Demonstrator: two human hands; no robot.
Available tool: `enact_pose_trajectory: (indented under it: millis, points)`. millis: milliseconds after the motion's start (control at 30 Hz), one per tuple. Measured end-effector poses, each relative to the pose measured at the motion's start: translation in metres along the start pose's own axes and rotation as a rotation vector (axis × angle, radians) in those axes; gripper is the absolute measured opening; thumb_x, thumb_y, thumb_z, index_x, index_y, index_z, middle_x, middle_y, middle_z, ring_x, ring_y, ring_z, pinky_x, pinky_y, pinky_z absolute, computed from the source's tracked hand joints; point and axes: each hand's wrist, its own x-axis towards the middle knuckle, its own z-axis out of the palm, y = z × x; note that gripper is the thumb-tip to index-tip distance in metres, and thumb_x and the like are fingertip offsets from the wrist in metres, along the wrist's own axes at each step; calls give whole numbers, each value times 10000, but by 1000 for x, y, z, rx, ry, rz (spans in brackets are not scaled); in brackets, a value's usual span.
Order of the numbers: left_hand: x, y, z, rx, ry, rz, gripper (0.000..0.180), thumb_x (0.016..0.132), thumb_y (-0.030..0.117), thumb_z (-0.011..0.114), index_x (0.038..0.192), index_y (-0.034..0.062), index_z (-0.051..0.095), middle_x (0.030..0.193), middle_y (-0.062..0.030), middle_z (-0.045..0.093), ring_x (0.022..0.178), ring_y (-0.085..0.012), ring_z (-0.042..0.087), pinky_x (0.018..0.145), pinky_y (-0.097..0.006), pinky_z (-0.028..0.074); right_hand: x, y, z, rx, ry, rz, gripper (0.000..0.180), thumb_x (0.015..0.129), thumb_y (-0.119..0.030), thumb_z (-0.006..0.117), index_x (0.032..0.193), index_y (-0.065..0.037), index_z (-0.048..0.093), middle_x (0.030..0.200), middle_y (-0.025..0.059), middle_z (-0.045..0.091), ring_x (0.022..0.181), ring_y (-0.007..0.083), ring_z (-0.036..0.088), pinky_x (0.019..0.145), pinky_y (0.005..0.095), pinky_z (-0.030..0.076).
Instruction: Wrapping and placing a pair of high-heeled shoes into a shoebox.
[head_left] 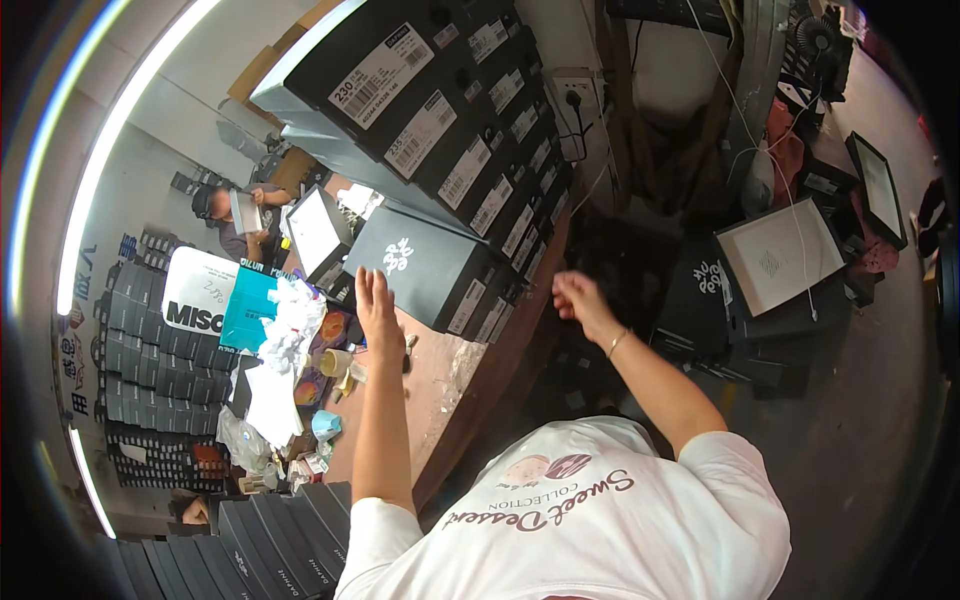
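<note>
My left hand is raised over the table with its fingers stretched up, beside the near corner of a black shoebox with white lettering on its lid. Whether the fingertips touch that box I cannot tell. To the right, past the table's edge, hovers my right hand, fingers loosely bent and apart, nothing seen in them. A thin bracelet circles that wrist. Behind the lettered box rises a tall stack of dark shoeboxes with white labels on their ends.
Crumpled white paper, tape rolls and a teal box crowd the table's left. More shoeboxes line the lower left. An open box lies at right. Across the table, a person holds a box.
</note>
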Motion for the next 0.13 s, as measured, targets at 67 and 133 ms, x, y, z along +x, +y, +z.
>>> enact_pose_trajectory:
  millis: [67,133]
  points:
    - [16,18,14,-40,-86,11,556,973,347,439,1425,61,286,1456,-80,282,1304,-209,358,1038,-370,322,35,-42,12,19,41,-205,216,928,-242,555,1077,-89,587,819,-15,587,696,66,557,565,204,465]
    - [32,46,37,-23,-194,-35,626,928,184,560,1460,157,232,1509,-86,177,1360,-288,270,1077,-430,266,63,-98,32,27,36,-410,329,914,-282,587,1182,-90,562,935,15,620,797,79,562,648,239,480]
